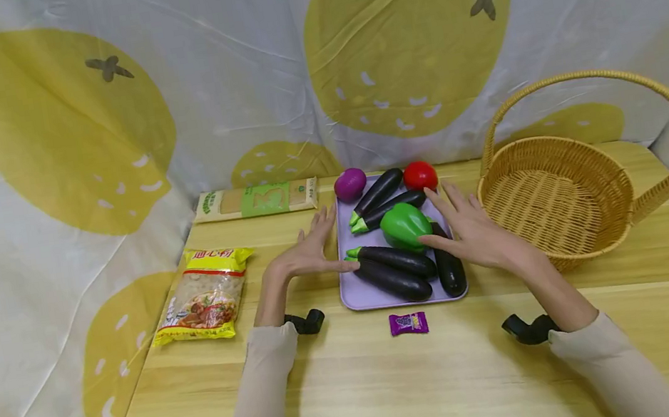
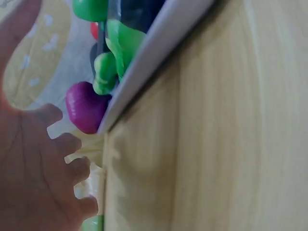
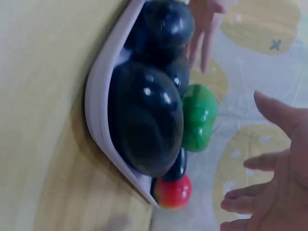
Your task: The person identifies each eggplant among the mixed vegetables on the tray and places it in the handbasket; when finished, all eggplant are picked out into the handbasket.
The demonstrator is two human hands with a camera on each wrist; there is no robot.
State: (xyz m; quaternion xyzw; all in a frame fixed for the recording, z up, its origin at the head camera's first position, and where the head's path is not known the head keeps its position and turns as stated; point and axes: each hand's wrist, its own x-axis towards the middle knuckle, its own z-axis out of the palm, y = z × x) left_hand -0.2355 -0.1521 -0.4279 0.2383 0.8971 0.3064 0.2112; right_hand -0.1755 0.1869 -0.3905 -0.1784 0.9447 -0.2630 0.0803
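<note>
A lilac tray [image 1: 357, 300] on the table bears several dark eggplants [image 1: 392, 279], a green bell pepper [image 1: 405, 225], a purple onion [image 1: 350, 184] and a red tomato [image 1: 420, 176]. My left hand [image 1: 308, 250] hovers at the tray's left side, fingers spread, thumb over its edge. On the other side my right hand [image 1: 474, 227] hangs with spread fingers over the right edge, its thumb overlapping the pepper in the head view. Both palms face the tray, and neither hand holds anything. In the right wrist view the right hand [image 3: 274, 187] stands apart from the eggplants.
A wicker basket [image 1: 629, 222] with a tall handle stands to the right. Left of the tray lie a yellow food bag [image 1: 204, 294] and a noodle packet [image 1: 255, 201]. One purple wrapped candy [image 1: 409, 323] lies in front. A lemon-print curtain [image 1: 236, 72] hangs behind the table.
</note>
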